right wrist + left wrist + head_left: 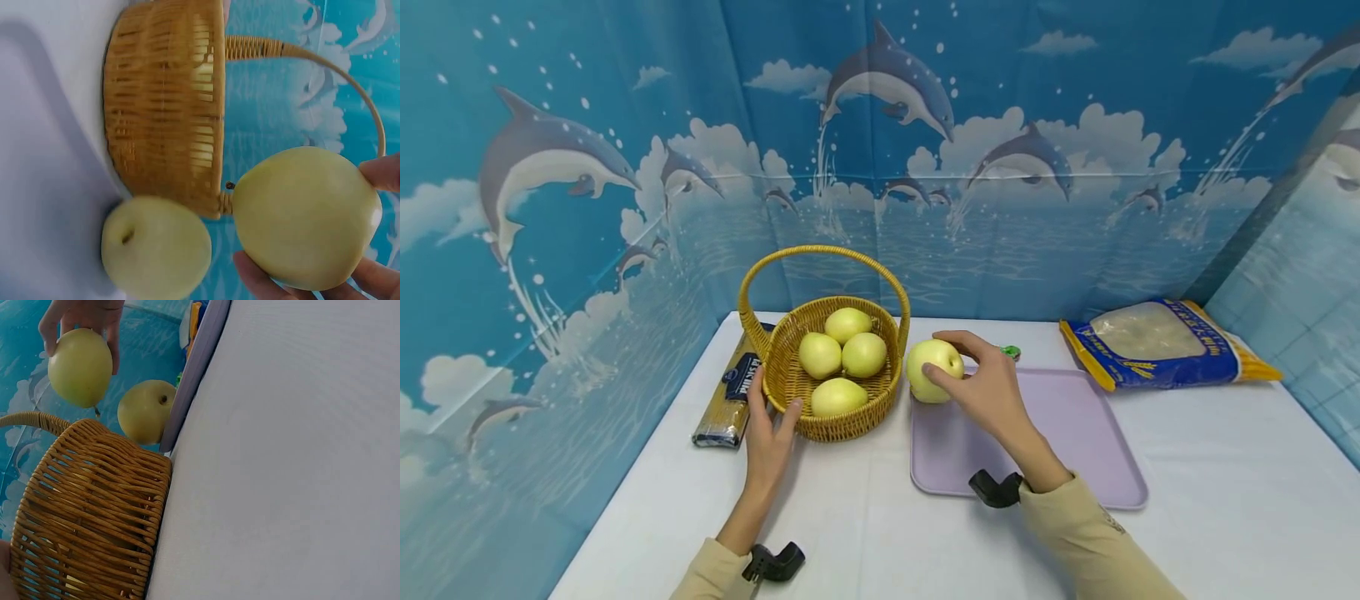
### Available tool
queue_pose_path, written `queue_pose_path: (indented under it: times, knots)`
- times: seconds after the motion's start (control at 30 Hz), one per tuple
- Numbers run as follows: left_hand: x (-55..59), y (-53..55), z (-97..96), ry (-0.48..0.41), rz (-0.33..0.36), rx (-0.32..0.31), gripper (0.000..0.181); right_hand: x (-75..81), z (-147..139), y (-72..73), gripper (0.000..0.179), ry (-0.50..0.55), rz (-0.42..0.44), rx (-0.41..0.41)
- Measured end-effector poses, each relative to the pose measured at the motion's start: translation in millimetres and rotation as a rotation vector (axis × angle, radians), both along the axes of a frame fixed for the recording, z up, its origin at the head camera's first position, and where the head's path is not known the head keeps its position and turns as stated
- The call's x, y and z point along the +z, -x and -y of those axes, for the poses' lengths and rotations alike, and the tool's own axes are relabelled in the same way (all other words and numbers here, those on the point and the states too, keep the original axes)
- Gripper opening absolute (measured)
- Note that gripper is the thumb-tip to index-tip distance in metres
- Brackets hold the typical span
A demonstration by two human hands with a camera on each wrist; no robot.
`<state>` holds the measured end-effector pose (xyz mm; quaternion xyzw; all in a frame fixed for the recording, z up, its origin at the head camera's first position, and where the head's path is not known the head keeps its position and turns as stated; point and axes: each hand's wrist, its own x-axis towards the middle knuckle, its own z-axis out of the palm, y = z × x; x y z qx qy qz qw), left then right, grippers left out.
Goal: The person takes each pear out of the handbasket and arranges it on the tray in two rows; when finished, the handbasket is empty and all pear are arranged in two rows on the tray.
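Slanting downward, stem (pixel 97 412) toward basket (pixel 844 428), fruit (pixel 306 219) in right hand (pixel 988 385).

sleeves (pixel 1093 542): beige | wrist devices (pixel 778 562): black, angular | right sleeve: dark marking (pixel 1112 522)

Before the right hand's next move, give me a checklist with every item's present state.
1. Right hand grips the round, pale yellow-green fruit: ok.
2. Held fruit apart from the second round, yellow-green fruit: ok, a gap shows in both wrist views.
3. Golden wicker basket upright: ok.
4. Bare space in the basket around its four yellow-green fruits: ok, some woven floor shows.
5. Flat, lavender, rectangular tray free of fruit: not ok, the second fruit is at its left edge.
6. Left hand firmly steadying the basket: cannot tell.
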<state>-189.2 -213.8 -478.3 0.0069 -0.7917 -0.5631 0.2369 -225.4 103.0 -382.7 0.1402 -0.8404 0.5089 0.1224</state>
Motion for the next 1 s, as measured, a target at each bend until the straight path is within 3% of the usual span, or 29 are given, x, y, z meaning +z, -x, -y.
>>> queue_pose_path:
  times: [0.27,0.57,0.83,1.0]
  knots:
    - [0.8,0.2,1.1,-0.009,0.009,-0.011,0.078,-7.6,-32.3,18.0,0.047,-0.035,-0.031,-0.119]
    - [2.0,-1.8,-0.2,-0.003,0.027,-0.006,0.079,-25.8,-62.6,33.2,0.051,-0.020,0.094,-0.274]
    - [1.5,-3.1,-0.6,-0.003,0.031,-0.009,0.078,-43.5,-72.0,39.6,0.057,-0.027,0.175,-0.289]
    - [1.1,-2.7,-1.2,0.007,0.045,-0.002,0.078,-46.5,-76.8,42.2,0.058,-0.109,0.234,-0.252]
